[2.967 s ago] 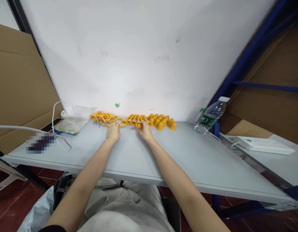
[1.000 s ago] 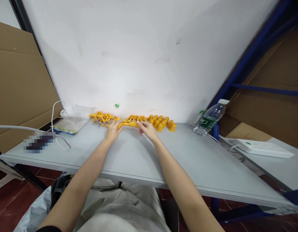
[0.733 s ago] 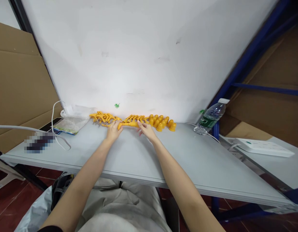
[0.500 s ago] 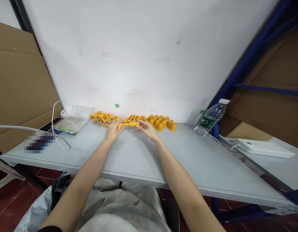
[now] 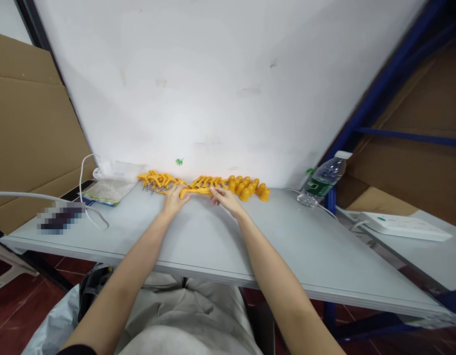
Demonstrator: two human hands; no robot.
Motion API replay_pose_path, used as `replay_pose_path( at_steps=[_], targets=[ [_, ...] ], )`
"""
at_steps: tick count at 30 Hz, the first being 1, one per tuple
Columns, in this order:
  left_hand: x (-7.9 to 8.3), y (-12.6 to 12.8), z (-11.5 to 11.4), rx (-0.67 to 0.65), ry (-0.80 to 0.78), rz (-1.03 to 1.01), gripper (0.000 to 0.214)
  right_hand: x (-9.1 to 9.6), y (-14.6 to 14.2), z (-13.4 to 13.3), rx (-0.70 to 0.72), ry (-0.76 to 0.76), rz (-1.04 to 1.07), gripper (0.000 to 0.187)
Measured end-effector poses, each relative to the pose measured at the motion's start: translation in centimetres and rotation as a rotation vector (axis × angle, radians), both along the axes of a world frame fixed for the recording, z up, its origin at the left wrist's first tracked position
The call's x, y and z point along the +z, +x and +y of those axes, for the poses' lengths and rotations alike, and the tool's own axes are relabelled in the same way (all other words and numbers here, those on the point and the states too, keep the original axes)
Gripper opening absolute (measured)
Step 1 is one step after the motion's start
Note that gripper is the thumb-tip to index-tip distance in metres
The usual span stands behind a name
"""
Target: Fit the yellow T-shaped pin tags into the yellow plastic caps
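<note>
Pale grey tabletop [image 5: 272,246] runs up to a white wall panel [image 5: 220,84], and everything on it sits along the far edge. Our left hand [image 5: 173,202] lies near the middle of that far edge, its fingers [image 5: 177,193] curled and clamped on the bent left end of a long yellow piece [image 5: 196,190], which lies flat on the tabletop, parallel to the far edge. Our right hand [image 5: 225,199] meets the other end, fingers close together and stretched out, tips touching the piece; whether they pinch it we cannot tell. Just behind the piece lie more yellow parts: hooked ones with small chains [image 5: 156,180] to the left, a cluster of cone-shaped caps [image 5: 251,189] to the right. Toward the far left corner lie a clear plastic bag [image 5: 110,187] and a white cable [image 5: 83,178]. At the right edge a water bottle [image 5: 323,178] leans, and a white power strip [image 5: 402,223] rests on the neighbouring surface.
</note>
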State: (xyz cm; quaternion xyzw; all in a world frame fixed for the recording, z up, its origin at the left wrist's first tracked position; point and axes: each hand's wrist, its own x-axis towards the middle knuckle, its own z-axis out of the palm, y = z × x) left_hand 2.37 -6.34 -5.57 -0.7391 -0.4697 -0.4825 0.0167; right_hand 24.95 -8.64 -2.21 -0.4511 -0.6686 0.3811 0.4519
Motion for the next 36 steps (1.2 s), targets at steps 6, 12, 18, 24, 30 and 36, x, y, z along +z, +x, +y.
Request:
replay_pose_path(
  at_steps=[6,12,18,24,30,36],
  targets=[
    [0.0,0.2,0.0,-0.03,-0.03,-0.022,0.024,0.6,0.8,-0.5,0.048,0.015,0.007,0.064],
    [0.3,0.2,-0.2,-0.034,-0.025,-0.025,0.023,0.7,0.3,-0.7,0.024,0.064,0.004,0.061],
    [0.5,0.3,-0.5,-0.047,-0.004,-0.013,0.023,0.7,-0.4,-0.7,-0.047,0.041,0.017,0.059],
    [0.4,0.5,-0.4,-0.042,-0.004,-0.011,0.023,0.4,-0.2,-0.3,-0.072,-0.043,-0.01,0.061],
    [0.5,0.5,-0.4,-0.03,-0.028,-0.005,0.024,0.5,0.9,-0.1,-0.041,-0.01,0.02,0.063],
    [0.5,0.5,-0.4,-0.021,-0.016,-0.006,0.022,0.2,1.3,0.4,0.027,0.054,0.03,0.057]
  ],
)
